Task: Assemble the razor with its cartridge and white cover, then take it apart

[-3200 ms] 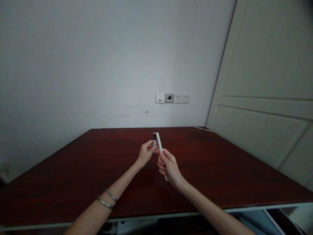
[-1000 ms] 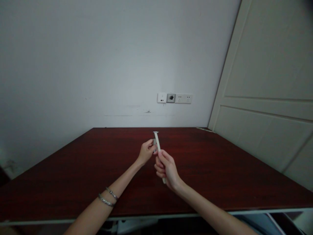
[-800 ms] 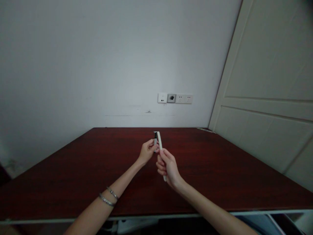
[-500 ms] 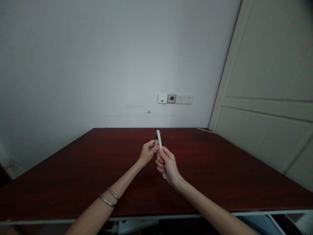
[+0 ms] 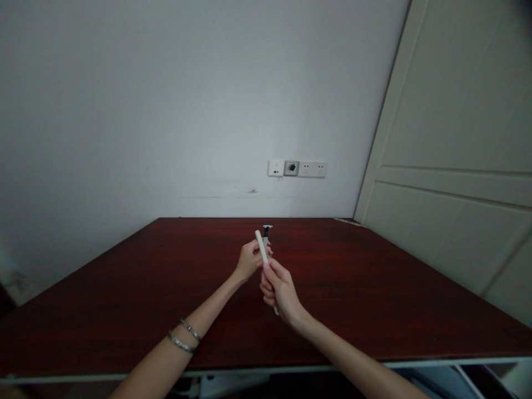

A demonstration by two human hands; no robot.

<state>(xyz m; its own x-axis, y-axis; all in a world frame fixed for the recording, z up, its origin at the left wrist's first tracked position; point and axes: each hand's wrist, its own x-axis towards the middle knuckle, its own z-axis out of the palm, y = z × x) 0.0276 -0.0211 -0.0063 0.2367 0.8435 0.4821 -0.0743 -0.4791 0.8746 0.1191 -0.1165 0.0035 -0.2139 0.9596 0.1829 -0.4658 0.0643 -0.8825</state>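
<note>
My left hand [image 5: 247,262] is closed around the grey handle of a small T-shaped tool [image 5: 266,231]. It has a black neck and a pale, shiny crosspiece on top, and its exact kind is too small to make out. In my right hand [image 5: 283,291] a slim white stick [image 5: 261,245] is gripped, its top leaning left. The stick's upper part crosses in front of my left fingers and the tool's handle. A short lower end shows beneath my right fist. Whether the stick touches the tool I cannot tell.
Both hands are above a dark red wooden table [image 5: 166,288] with a pale front edge. Behind it rises a white wall [image 5: 166,111] with sockets [image 5: 312,169]. A cream panelled door [image 5: 457,133] stands at the right. Below the front edge, items lie on a shelf.
My right hand has drawn slightly down and toward me. The white stick's top has swung left, uncovering the tool's crosspiece. My left hand has hardly moved.
</note>
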